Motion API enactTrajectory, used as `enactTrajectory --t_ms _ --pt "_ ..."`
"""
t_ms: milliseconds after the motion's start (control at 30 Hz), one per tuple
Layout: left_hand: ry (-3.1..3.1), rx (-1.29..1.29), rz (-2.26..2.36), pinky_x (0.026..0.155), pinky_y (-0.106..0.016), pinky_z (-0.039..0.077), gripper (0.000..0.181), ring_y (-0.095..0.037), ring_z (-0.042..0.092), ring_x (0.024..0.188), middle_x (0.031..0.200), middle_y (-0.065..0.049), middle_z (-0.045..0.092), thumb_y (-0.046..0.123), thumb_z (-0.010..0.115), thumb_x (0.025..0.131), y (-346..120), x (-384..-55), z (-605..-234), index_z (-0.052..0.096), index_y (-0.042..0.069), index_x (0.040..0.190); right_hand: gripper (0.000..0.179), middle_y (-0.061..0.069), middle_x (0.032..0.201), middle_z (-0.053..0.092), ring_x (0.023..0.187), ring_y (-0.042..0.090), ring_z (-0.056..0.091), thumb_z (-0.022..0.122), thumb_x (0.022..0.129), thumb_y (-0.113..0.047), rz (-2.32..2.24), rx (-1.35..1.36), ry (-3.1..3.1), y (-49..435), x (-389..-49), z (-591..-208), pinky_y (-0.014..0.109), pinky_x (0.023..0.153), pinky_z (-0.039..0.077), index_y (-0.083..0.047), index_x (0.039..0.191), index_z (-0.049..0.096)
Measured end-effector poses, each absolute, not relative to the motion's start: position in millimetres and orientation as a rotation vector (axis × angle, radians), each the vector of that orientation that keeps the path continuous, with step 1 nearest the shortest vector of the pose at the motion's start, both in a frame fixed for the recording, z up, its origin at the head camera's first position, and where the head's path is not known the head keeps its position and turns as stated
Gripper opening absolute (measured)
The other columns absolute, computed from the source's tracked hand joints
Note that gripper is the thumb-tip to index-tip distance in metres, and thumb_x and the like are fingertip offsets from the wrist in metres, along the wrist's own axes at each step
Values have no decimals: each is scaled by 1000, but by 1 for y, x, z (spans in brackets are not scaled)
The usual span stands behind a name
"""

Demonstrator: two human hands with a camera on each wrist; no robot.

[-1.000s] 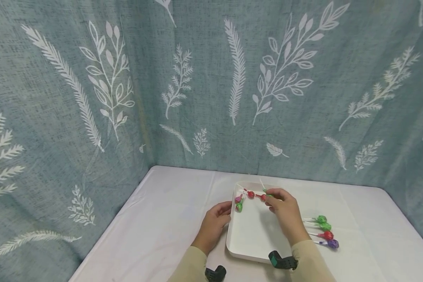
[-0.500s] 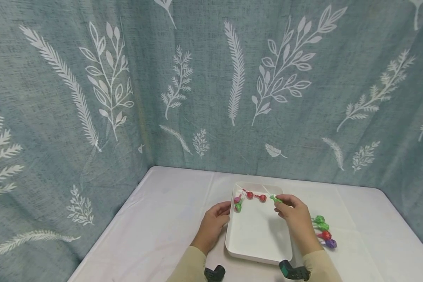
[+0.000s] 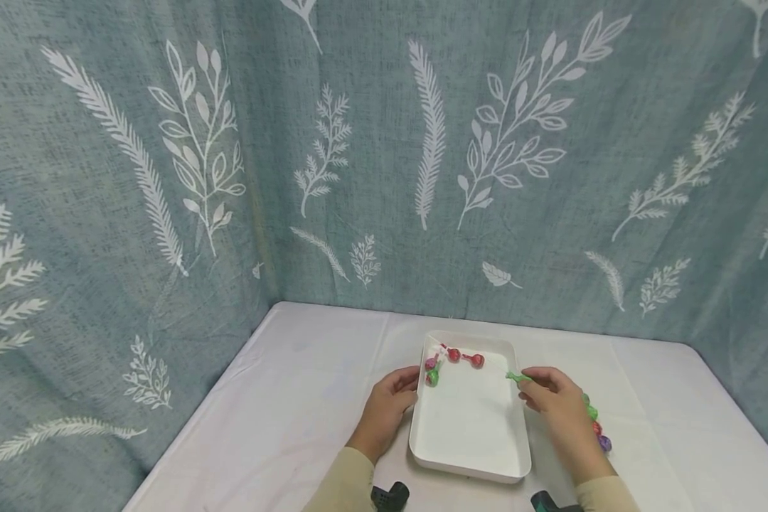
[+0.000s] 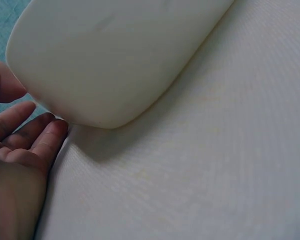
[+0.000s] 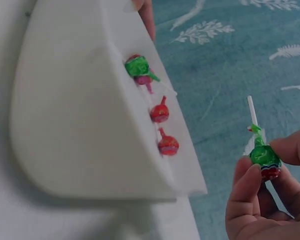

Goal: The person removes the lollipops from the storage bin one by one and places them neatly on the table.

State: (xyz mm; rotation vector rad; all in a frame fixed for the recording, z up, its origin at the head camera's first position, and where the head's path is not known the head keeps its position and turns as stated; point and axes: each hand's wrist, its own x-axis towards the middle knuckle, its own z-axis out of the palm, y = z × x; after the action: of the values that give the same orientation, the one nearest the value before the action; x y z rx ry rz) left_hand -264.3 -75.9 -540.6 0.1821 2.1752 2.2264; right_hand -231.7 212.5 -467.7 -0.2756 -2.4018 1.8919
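1. Head view: a smooth, white, low-walled tray with round corners (image 3: 467, 427) sits flat on the table with a white cloth (image 3: 320, 348).
2. The left hand (image 3: 389, 403) rests by the tray's left wall. Its fingers are loose and touch the outside. It seems to be there so the tray won't slide.
3. The right hand (image 3: 555, 400) pinches a round lollipop in a shiny green and red wrapper (image 5: 264, 157). Thumb and fingers hold the ball, so the thin white stick (image 5: 252, 110) pokes out free. This lollipop is close to the tray's right wall; I can't tell if it is over the rim.
4. Inside the tray, a pink lollipop (image 3: 430, 363), a second green lollipop (image 3: 432, 377) and two shiny red lollipops (image 3: 477, 360) sit near the far left corner, maybe to leave room.
5. Past the right hand, two more green lollipops (image 3: 592, 412), another red lollipop (image 3: 597, 428) and a purple lollipop (image 3: 605, 444) lie on the cloth, partly hidden. They look easy for that hand to reach.
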Motion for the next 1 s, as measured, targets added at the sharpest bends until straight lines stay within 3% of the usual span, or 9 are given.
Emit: enactTrajectory --t_ms 567,833,1000 --pt "2173 183 2216 114 -44 51 56 -34 59 140 148 -16 64 2 60 92 -75 -266 -543 62 -1 148 39 13 125 72 103 15 70 68 108 -20 1746 -310 -2492 251 -200 -474 25 86 59 1 140 63" --pt "2189 164 2199 115 -47 50 55 -34 58 140 148 -16 64 3 61 93 -74 -265 -541 63 -1 147 46 21 152 57 101 7 68 68 108 -24 1769 -485 -2476 272 -187 -483 23 85 61 2 145 58" --pt "2181 153 2211 115 -48 49 54 -35 58 141 149 -17 63 2 61 94 -73 -263 -540 62 -2 147 52 18 142 62 97 4 68 74 104 -29 1753 -576 -2472 286 -180 -488 23 81 61 0 145 62"
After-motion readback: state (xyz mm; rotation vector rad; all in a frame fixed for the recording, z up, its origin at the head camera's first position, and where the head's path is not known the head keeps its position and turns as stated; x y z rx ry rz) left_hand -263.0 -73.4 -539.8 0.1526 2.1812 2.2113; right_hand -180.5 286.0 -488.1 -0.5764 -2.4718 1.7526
